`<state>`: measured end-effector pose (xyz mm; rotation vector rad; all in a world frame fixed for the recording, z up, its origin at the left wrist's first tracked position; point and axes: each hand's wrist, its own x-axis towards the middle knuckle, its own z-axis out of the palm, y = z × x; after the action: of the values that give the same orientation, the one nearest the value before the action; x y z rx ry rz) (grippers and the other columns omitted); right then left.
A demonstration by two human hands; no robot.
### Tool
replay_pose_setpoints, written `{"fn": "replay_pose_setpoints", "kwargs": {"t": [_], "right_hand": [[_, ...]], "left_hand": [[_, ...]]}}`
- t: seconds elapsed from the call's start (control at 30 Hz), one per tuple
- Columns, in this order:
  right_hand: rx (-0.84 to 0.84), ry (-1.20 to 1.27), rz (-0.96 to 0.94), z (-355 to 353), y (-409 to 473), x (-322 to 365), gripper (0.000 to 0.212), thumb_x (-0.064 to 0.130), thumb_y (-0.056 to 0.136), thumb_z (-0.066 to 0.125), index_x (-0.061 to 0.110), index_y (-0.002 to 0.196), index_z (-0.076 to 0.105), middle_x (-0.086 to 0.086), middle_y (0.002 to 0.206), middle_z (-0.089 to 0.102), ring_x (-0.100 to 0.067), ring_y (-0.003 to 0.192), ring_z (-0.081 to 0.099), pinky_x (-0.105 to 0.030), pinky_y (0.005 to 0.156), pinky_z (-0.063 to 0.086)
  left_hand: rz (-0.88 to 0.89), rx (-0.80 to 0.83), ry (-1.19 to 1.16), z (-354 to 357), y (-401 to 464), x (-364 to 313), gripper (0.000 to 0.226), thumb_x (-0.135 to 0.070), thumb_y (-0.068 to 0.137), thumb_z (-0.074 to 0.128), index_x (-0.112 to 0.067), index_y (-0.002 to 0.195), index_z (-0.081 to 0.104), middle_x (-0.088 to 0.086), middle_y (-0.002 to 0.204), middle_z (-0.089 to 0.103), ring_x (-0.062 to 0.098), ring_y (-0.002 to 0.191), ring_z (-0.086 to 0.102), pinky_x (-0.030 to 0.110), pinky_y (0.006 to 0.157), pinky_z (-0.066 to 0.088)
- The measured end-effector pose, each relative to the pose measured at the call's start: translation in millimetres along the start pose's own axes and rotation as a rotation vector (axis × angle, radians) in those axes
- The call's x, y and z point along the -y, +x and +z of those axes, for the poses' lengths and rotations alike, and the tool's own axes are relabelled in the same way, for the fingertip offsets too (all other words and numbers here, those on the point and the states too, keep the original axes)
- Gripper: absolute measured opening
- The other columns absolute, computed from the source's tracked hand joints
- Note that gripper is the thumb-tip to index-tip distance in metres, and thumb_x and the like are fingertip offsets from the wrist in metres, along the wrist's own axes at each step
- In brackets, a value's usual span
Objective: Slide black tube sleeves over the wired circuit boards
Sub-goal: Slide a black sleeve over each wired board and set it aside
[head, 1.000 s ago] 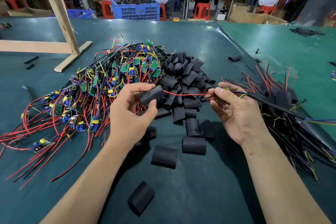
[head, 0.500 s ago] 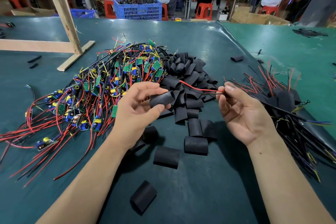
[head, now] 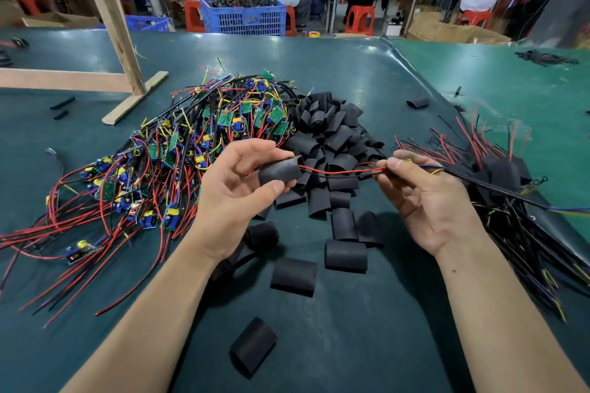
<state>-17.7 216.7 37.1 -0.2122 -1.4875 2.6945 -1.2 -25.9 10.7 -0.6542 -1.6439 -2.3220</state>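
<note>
Between my two hands, dead centre of the view, runs the red wire (head: 338, 171), and everything turns on it. My left hand (head: 233, 198) pinches a black sleeve (head: 280, 170) between thumb and curled fingers, its open mouth facing three o'clock. My right hand (head: 427, 201) pinches the wire bundle just beside that, thumb on top; the wire runs nearly level from nine to three and enters the sleeve's mouth. Whether the board itself sits inside the sleeve I cannot tell (my fingers hide that end). So the sleeve's long axis lies along the wire, and I judge the coming move to be a straight slide along that line, left hand nearer the sleeve, right hand steadying. Loose sleeves (head: 329, 137) are heaped at twelve o'clock, touching the pile of bare boards (head: 223, 124) at ten to eleven. Finished pieces (head: 510, 175) lie at three. Toward six the green mat (head: 351, 344) carries only a few stray sleeves, well apart.
</note>
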Motion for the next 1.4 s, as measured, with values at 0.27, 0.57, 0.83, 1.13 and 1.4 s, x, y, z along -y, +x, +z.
{"fn": "replay_pose_setpoints", "kwargs": {"t": [0.27, 0.57, 0.83, 1.13, 1.4], "right_hand": [[0.011, -0.079, -0.055, 5, -5, -5, 0.018, -0.006, 0.086, 0.064, 0.010, 0.093, 0.060, -0.011, 0.075, 0.073, -0.019, 0.067, 0.071, -0.022, 0.059, 0.056], [0.069, -0.079, 0.056, 28, -14, -23, 0.020, 0.007, 0.094, 0.053, 0.003, 0.083, 0.069, -0.013, 0.079, 0.071, -0.023, 0.065, 0.069, -0.026, 0.058, 0.057], [0.106, -0.292, -0.103, 28, -19, -31, 0.018, 0.001, 0.093, 0.060, 0.014, 0.095, 0.073, -0.012, 0.082, 0.069, -0.024, 0.071, 0.070, -0.031, 0.062, 0.059], [-0.039, -0.321, -0.167, 33, -22, -39, 0.011, 0.006, 0.088, 0.070, 0.011, 0.079, 0.073, -0.008, 0.071, 0.073, -0.018, 0.059, 0.069, -0.025, 0.053, 0.056], [-0.071, -0.278, -0.135, 35, -26, -39, 0.015, 0.005, 0.085, 0.074, 0.013, 0.071, 0.073, -0.012, 0.069, 0.073, -0.022, 0.060, 0.071, -0.024, 0.053, 0.056]], "left_hand": [[0.079, 0.078, 0.491, 4, -4, 4, 0.044, 0.007, 0.076, 0.075, -0.007, 0.114, 0.058, 0.003, 0.111, 0.072, 0.019, 0.113, 0.065, 0.027, 0.098, 0.048], [0.152, 0.124, 0.934, 6, -8, -2, 0.049, -0.011, 0.078, 0.081, -0.025, 0.121, 0.062, -0.022, 0.116, 0.067, -0.002, 0.115, 0.059, 0.024, 0.102, 0.042], [0.120, 0.153, 1.031, 9, -9, 1, 0.052, -0.020, 0.084, 0.077, -0.027, 0.132, 0.057, -0.018, 0.123, 0.064, 0.013, 0.110, 0.061, 0.042, 0.098, 0.049], [0.155, 0.156, 0.997, 10, -10, 2, 0.046, -0.020, 0.084, 0.077, -0.022, 0.128, 0.062, -0.012, 0.116, 0.068, 0.022, 0.105, 0.063, 0.044, 0.091, 0.051], [0.214, 0.152, 1.024, 15, -11, 0, 0.032, -0.008, 0.081, 0.079, -0.013, 0.112, 0.072, -0.005, 0.117, 0.070, 0.017, 0.106, 0.066, 0.044, 0.091, 0.052]]}}
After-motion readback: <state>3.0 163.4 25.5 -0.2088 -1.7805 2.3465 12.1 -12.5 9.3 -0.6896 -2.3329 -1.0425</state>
